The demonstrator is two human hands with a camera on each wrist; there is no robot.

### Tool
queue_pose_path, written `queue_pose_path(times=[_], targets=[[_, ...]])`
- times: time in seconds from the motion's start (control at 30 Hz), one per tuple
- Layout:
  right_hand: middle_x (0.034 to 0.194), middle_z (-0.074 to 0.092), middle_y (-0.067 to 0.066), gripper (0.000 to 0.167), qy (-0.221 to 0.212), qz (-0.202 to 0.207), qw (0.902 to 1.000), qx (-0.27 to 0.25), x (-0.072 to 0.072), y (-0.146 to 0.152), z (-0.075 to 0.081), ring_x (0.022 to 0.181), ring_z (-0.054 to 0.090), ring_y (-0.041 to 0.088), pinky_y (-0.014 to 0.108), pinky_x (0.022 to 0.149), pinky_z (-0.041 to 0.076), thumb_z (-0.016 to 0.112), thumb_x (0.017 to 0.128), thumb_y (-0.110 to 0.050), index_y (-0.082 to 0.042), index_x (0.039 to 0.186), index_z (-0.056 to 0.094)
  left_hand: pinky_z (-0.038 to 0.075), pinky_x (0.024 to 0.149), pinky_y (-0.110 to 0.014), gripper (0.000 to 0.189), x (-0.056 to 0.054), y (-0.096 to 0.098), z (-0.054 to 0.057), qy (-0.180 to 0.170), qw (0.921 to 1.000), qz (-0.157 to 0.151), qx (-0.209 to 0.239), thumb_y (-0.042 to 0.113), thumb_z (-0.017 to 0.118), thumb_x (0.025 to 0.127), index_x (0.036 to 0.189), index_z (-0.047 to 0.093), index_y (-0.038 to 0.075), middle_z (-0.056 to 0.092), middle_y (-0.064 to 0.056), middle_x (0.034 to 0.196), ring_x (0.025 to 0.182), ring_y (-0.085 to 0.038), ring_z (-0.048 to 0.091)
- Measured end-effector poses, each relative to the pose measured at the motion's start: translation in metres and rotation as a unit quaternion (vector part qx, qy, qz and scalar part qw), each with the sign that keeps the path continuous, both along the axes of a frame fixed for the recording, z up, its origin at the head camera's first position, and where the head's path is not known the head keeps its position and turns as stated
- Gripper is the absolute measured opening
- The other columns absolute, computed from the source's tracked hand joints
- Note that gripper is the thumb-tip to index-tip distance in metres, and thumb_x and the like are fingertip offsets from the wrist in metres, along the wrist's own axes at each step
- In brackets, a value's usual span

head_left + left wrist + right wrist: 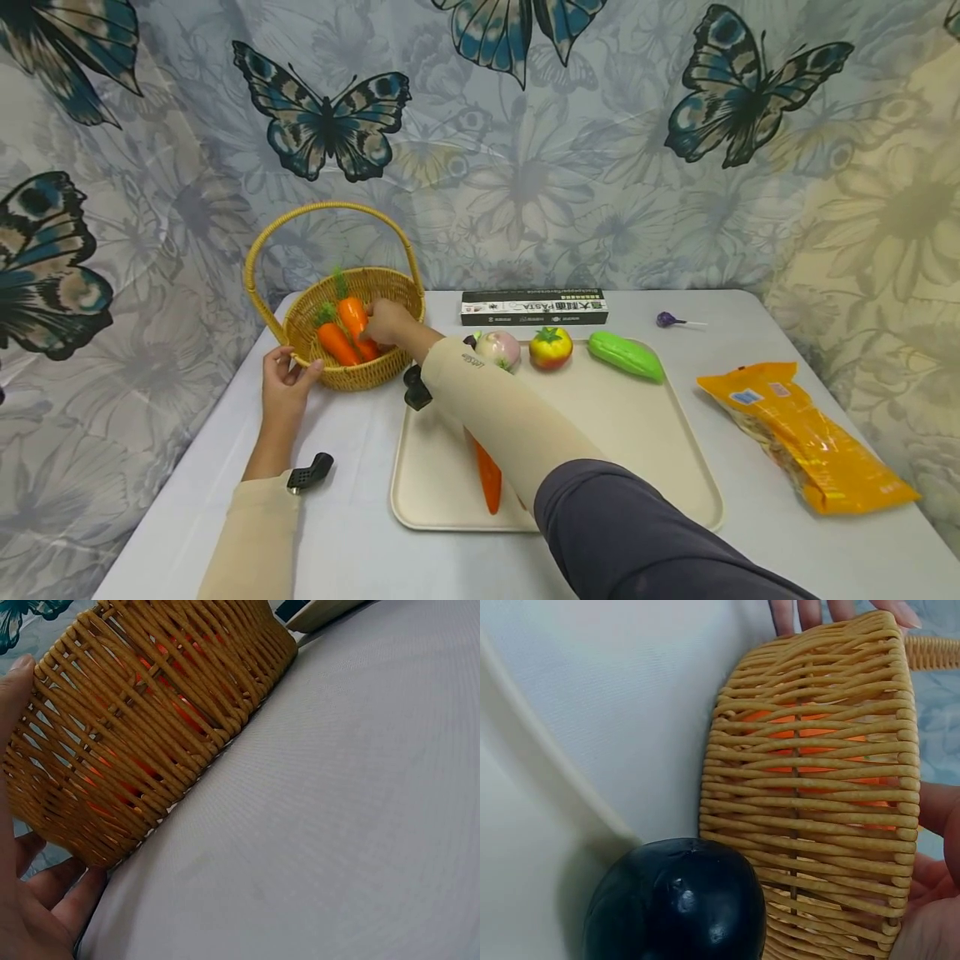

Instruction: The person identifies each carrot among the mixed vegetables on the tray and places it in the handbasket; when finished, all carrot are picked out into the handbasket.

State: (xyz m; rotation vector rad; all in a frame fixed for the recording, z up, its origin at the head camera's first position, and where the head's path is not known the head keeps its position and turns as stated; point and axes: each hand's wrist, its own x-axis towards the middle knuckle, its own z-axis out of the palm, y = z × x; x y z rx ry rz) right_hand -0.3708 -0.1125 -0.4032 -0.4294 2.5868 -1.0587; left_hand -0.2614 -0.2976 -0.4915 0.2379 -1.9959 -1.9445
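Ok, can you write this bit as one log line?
left hand: grips basket | right hand: in basket at carrots, hold unclear | tray: another carrot, green vegetable

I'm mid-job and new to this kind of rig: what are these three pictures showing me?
There's no machine: a person is working bare-handed. The wide picture is taken from the head, looking forward and down; the other two are from the left and right wrists, close to the basket. The left hand grips the basket's side. The right hand reaches inside, at the carrots; whether it holds one, I can't tell.

On the table lies a tray with a pinkish-white vegetable, a red-and-yellow fruit, a green vegetable and a partly hidden orange piece. Beyond the tray are a pasta box and purple lollipop; right of it, a yellow-orange bag.
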Motion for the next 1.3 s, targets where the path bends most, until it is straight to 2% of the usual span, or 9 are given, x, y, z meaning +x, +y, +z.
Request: queue_pose_path(times=[0.13, 0.23, 0.37, 0.5, 0.6, 0.8, 0.97, 1.17, 1.3], targets=[[0.123, 0.062, 0.003, 0.048, 0.034, 0.014, 0.9989, 0.029, 0.001, 0.001, 0.000, 0.085, 0.055, 0.013, 0.021, 0.067, 0.047, 0.077, 0.084, -0.014, -0.009, 0.128, 0.059, 0.040, 0.101, -0.025, 0.056, 0.000, 0.000, -0.001, 0.005, 1.0000, 0.002, -0.003, 0.014, 0.073, 0.089, 0.130, 0.035, 0.016, 0.022, -0.007, 0.159, 0.138, -0.029, 0.033], [0.126, 0.061, 0.002, 0.048, 0.035, 0.017, 0.9992, 0.010, 0.003, 0.005, 0.000, 0.082, 0.057, 0.013, 0.020, 0.064, 0.047, 0.078, 0.083, -0.015, -0.010, 0.128, 0.060, 0.040, 0.101, -0.024, 0.057, 0.000, 0.003, 0.000, 0.007, 1.0000, -0.001, -0.004, 0.014, 0.073, 0.089, 0.131, 0.035, 0.016, 0.022, -0.006, 0.159, 0.137, -0.029, 0.034], [0.109, 0.065, 0.007, 0.047, 0.010, 0.031, 0.9953, -0.091, 0.007, 0.015, 0.002, 0.079, 0.063, 0.020, 0.027, 0.066, 0.054, 0.076, 0.086, -0.011, -0.006, 0.129, 0.058, 0.040, 0.100, -0.023, 0.056, 0.000, 0.004, 0.000, 0.013, 0.9999, -0.002, -0.004, 0.015, 0.073, 0.088, 0.130, 0.036, 0.016, 0.022, -0.007, 0.159, 0.137, -0.030, 0.034], [0.093, 0.061, 0.007, 0.047, -0.032, 0.046, 0.9770, -0.206, 0.011, 0.028, 0.004, 0.083, 0.064, 0.028, 0.038, 0.072, 0.057, 0.073, 0.087, -0.004, -0.001, 0.131, 0.056, 0.040, 0.100, -0.024, 0.055, -0.001, 0.004, 0.002, 0.018, 0.9998, 0.000, -0.009, 0.016, 0.074, 0.088, 0.128, 0.037, 0.019, 0.022, -0.007, 0.159, 0.136, -0.030, 0.034], [0.092, 0.059, 0.008, 0.047, -0.052, 0.053, 0.9668, -0.245, 0.014, 0.040, 0.006, 0.087, 0.063, 0.031, 0.040, 0.074, 0.057, 0.073, 0.086, -0.003, -0.001, 0.130, 0.056, 0.040, 0.101, -0.024, 0.055, -0.001, 0.004, 0.002, 0.017, 0.9998, 0.000, -0.012, 0.017, 0.074, 0.088, 0.127, 0.036, 0.019, 0.022, -0.007, 0.159, 0.136, -0.030, 0.035], [0.099, 0.059, 0.012, 0.042, -0.057, 0.064, 0.9577, -0.275, 0.027, 0.068, 0.017, 0.098, 0.061, 0.043, 0.045, 0.077, 0.056, 0.074, 0.087, -0.006, -0.006, 0.126, 0.057, 0.039, 0.103, -0.026, 0.056, -0.002, 0.003, 0.004, 0.011, 0.9999, 0.003, -0.012, 0.019, 0.075, 0.087, 0.128, 0.036, 0.018, 0.023, -0.007, 0.159, 0.135, -0.029, 0.036], [0.101, 0.060, 0.011, 0.042, -0.036, 0.072, 0.9546, -0.287, 0.042, 0.090, 0.027, 0.097, 0.060, 0.047, 0.045, 0.077, 0.056, 0.074, 0.087, -0.008, -0.007, 0.126, 0.057, 0.034, 0.107, -0.030, 0.056, -0.001, 0.002, 0.005, -0.003, 0.9999, 0.005, -0.013, 0.021, 0.075, 0.087, 0.128, 0.036, 0.022, 0.019, -0.005, 0.160, 0.137, -0.028, 0.033], [0.100, 0.059, 0.012, 0.044, -0.028, 0.061, 0.9534, -0.294, 0.062, 0.121, 0.028, 0.096, 0.063, 0.040, 0.042, 0.074, 0.057, 0.072, 0.087, -0.004, -0.004, 0.128, 0.056, 0.040, 0.101, -0.025, 0.060, 0.002, 0.005, 0.006, -0.006, 0.9998, -0.008, 0.016, 0.016, 0.074, 0.088, 0.133, 0.033, 0.017, 0.015, -0.005, 0.161, 0.138, -0.028, 0.030], [0.101, 0.060, 0.012, 0.041, -0.030, 0.043, 0.9567, -0.286, 0.073, 0.142, 0.024, 0.095, 0.064, 0.036, 0.045, 0.075, 0.057, 0.072, 0.088, -0.005, -0.006, 0.126, 0.056, 0.042, 0.096, -0.019, 0.060, 0.011, 0.008, 0.016, -0.008, 0.9997, -0.013, 0.018, 0.014, 0.072, 0.089, 0.133, 0.031, 0.013, 0.014, -0.008, 0.161, 0.138, -0.031, 0.030]])
